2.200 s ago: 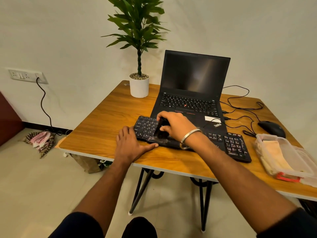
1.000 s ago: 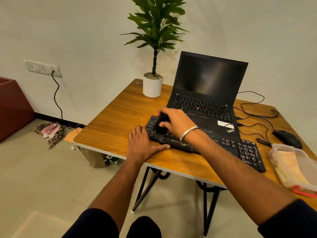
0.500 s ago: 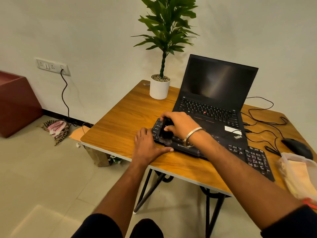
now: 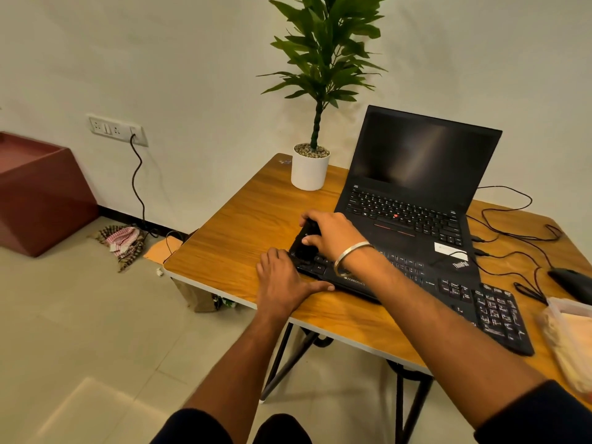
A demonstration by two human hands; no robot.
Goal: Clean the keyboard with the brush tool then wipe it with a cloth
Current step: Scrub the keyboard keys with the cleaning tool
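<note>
Two hands at the keyboard, which lies on the surface just in front of the laptop. Right hand grips the brush on the keyboard's left end; left hand rests flat, fingers straight, bracing that end. Brushing under way, judging by this; wiping not yet done.

Brush mostly under r. hand
</note>
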